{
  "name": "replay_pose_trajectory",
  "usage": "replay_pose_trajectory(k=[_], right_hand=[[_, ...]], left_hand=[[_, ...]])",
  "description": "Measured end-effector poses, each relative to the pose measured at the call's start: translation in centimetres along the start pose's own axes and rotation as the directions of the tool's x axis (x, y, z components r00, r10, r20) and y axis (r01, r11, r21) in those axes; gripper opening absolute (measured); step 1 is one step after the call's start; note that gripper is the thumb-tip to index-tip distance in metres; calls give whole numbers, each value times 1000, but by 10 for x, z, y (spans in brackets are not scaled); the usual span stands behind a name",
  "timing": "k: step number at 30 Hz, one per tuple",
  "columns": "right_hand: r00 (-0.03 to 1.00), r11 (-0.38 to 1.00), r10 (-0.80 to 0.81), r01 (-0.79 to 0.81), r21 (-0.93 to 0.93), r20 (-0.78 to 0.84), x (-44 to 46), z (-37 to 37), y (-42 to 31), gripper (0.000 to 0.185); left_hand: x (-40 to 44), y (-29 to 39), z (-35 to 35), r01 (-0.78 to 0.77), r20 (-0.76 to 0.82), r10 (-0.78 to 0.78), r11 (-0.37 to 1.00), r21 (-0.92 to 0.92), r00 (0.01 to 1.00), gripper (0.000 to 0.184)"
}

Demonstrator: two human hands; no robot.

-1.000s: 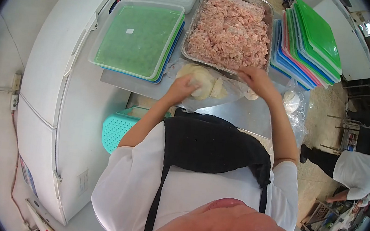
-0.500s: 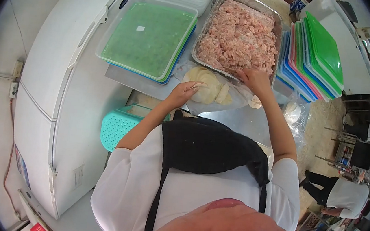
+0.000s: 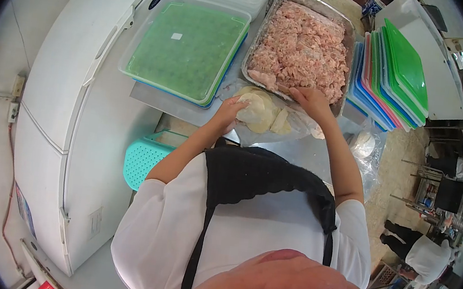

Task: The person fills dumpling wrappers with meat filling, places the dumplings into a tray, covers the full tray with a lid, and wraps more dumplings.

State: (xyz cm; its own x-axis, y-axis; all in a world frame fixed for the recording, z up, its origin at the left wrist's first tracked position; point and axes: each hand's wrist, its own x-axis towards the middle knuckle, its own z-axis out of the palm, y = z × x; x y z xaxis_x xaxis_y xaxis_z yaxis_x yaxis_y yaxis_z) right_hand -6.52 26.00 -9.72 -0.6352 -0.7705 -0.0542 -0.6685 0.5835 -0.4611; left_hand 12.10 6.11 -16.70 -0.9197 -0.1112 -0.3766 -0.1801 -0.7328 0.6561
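Note:
My left hand [image 3: 228, 113] pinches the edge of a thin, pale round wrapper [image 3: 251, 106]. More such wrappers [image 3: 262, 120] lie on a clear plastic bag on the metal table. My right hand [image 3: 310, 102] is closed at the near rim of a metal tray [image 3: 349, 58] full of pink minced filling [image 3: 304, 42]. A thin thing seems to stick out to the left of its fingers, too small to make out. Beside it, a lump of filling [image 3: 264, 79] sits at the tray's near left corner.
A green-lidded container stack [image 3: 185, 49] stands left of the tray. Coloured lids or trays [image 3: 400, 66] are piled at the right, near a plastic bag [image 3: 364, 144]. A turquoise basket [image 3: 142, 160] and a white freezer [image 3: 81, 72] are at the left. A person [image 3: 425, 258] bends over at far right.
My left hand has lifted a wrapper at the pile. My right hand has moved slightly left along the tray's near rim, and a lump of filling now shows at the near left corner.

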Motion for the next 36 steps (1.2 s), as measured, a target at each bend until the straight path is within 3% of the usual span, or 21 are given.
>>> replay_pose_trajectory(k=[2,4,8,9,10,12,15,16,18,21,24,25,28,29,30,32,33,34,36], right_hand=[[998,980,5,-17,200,61,-1,-7,15,42],[991,924,120,-131,358,52,-5,-14,16,38],[972,754,222,-222,618,78,-15,-36,-1,33],[985,820,145,-66,568,-94,-16,-27,-2,32],[965,870,54,81,487,-258,-17,-12,0,32],[967,934,-11,101,343,-255,-29,-20,-1,28],[969,988,-153,157,7,-194,-50,-52,3,25],[976,993,-106,93,-78,-189,-59,-64,-5,25],[982,969,-9,-38,-245,-187,-76,-80,-23,25],[944,983,-110,56,-177,-311,-69,-62,-16,25],[984,956,-72,22,-293,-161,-76,-95,-16,20],[981,955,-80,24,-296,-177,-80,-106,-23,20],[965,963,-114,48,-266,-237,-88,-108,-34,22],[957,968,-139,77,-239,-256,-83,-90,-23,23],[947,971,-164,106,-212,-275,-81,-81,-15,23],[946,972,-206,170,-161,-249,-85,-96,-10,25],[944,970,-231,204,-135,-234,-87,-103,-6,26],[931,973,-227,227,-32,-288,-88,-106,2,27],[900,946,-190,275,173,-392,-89,-112,18,29]], left_hand=[[10,4,7,-9,1,9,1000,-25,1000,33],[22,12,22,-20,6,21,998,-60,1000,35],[54,40,79,-139,121,188,935,-326,975,45],[57,52,100,-192,134,252,917,-350,958,51],[55,65,117,-159,100,221,891,-426,970,54],[53,81,142,-101,33,146,815,-570,989,61],[80,66,118,-133,27,173,838,-529,985,66],[87,62,111,-223,-32,235,863,-454,972,67],[91,56,111,-193,-40,197,863,-467,980,68],[69,61,143,-142,-66,126,884,-446,990,69],[63,65,155,-140,-22,144,895,-424,989,73],[62,66,155,-149,2,165,894,-422,986,75],[62,66,167,-214,-121,179,879,-426,976,67],[84,57,147,-87,213,253,811,-578,944,65],[124,41,109,89,502,356,742,-665,788,62],[127,40,105,133,567,378,737,-663,732,56],[89,53,134,-8,369,291,794,-607,883,53],[66,59,151,-123,130,217,852,-510,967,50],[61,57,152,-258,216,291,952,-166,932,45]])
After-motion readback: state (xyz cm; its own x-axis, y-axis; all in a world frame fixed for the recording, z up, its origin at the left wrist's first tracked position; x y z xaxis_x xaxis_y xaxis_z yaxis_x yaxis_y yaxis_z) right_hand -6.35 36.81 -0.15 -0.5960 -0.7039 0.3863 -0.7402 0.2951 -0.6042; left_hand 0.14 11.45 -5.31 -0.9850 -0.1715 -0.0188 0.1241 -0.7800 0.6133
